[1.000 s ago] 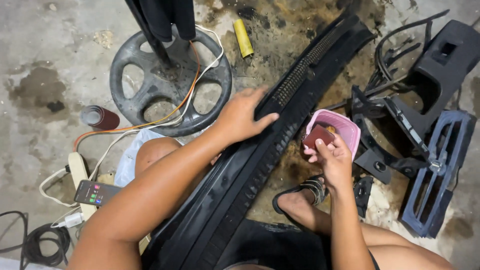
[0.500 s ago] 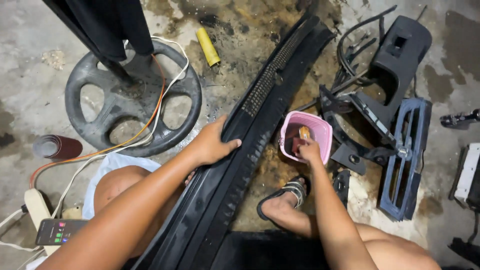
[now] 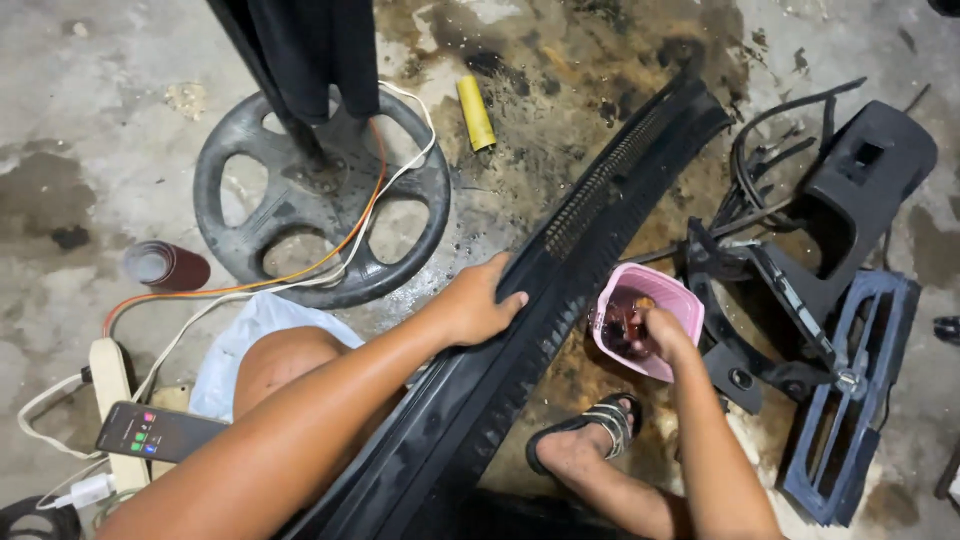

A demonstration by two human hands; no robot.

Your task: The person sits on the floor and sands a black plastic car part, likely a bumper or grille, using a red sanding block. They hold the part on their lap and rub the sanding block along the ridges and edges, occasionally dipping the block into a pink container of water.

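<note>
Since half a second ago the right hand (image 3: 665, 335) sits deeper in the small pink plastic basket (image 3: 650, 320), fingers curled over something dark red inside — whether the grip has closed on it, I cannot tell. Left hand (image 3: 478, 305) holds its place as before, palm and fingers wrapped over the upper edge of the long black plastic cowl panel with a slotted grille (image 3: 560, 270).

Panel lies slanted across the stained concrete floor (image 3: 80, 120), far end up by the tangle of black trim parts (image 3: 820, 230), near end over the person's lap. Basket rests on the floor just beside the panel's right edge, above the sandalled foot (image 3: 585, 440).

Judgement: panel looks light but long and whippy — likely to flex and twist if lifted from one end; best held mid-length along the solid rim, not the thin grille ribs. Surface looks dusty, not slick. Basket is light and tips easily.

Behind: black wheel-shaped stand base (image 3: 320, 200), yellow cylinder (image 3: 476, 112), phone (image 3: 160, 432).
</note>
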